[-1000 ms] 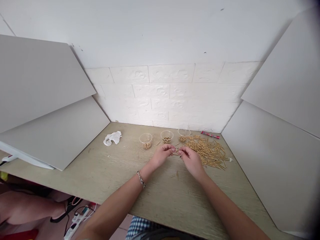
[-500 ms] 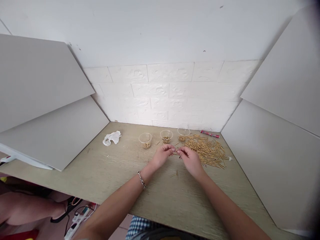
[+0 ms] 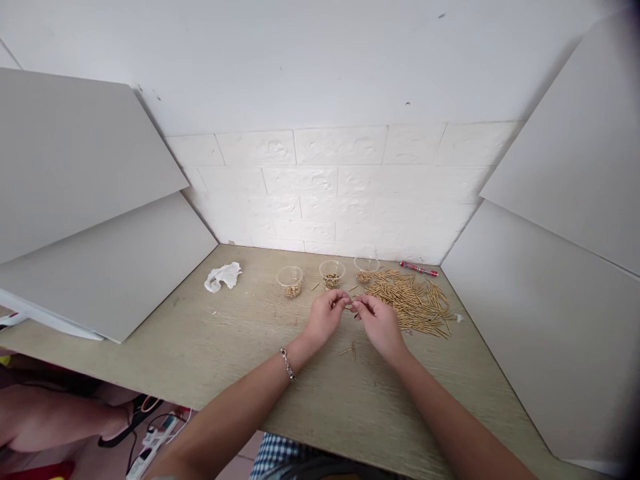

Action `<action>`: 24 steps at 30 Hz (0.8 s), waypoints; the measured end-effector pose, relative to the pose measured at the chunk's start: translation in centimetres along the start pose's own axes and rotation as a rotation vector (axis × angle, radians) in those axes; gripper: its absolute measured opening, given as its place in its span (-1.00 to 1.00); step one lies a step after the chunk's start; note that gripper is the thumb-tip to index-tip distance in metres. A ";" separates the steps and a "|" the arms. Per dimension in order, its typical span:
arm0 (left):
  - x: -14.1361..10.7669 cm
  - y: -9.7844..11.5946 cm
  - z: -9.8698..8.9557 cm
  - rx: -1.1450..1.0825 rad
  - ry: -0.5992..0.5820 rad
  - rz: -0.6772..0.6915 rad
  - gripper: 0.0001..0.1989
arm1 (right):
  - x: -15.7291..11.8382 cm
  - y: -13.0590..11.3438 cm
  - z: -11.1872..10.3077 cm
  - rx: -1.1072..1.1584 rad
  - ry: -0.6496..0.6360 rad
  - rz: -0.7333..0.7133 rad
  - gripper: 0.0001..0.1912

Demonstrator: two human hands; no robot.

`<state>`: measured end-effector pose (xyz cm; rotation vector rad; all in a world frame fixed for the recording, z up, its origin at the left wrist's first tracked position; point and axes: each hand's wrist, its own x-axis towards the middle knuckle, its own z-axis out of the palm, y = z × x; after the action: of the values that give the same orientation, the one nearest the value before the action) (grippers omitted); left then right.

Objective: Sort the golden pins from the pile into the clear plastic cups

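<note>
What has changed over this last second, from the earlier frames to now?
Very little. Both hands have edged slightly toward the left: the left hand and right hand still pinch one small brass pin between their fingertips. Nothing was picked up or let go. The pin pile, three cups, tissue and pen stayed put.

A pale wooden table [image 3: 210,347] in a white corner

A white brick-pattern wall [image 3: 330,193] stands along the table's far edge, grey panels [image 3: 100,220] lean in at its left and right edges, and soft light falls evenly on everything.
</note>
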<state>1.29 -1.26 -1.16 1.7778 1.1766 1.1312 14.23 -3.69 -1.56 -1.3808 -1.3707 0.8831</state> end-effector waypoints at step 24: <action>0.0 0.7 0.6 -0.451 -0.039 -0.196 -0.85 | -0.5 0.2 0.6 -0.365 0.218 -0.297 -0.72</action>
<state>2.01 -1.50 -0.78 1.3077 0.9561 1.1326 13.69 -4.09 -2.03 -1.4431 -1.5636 0.2852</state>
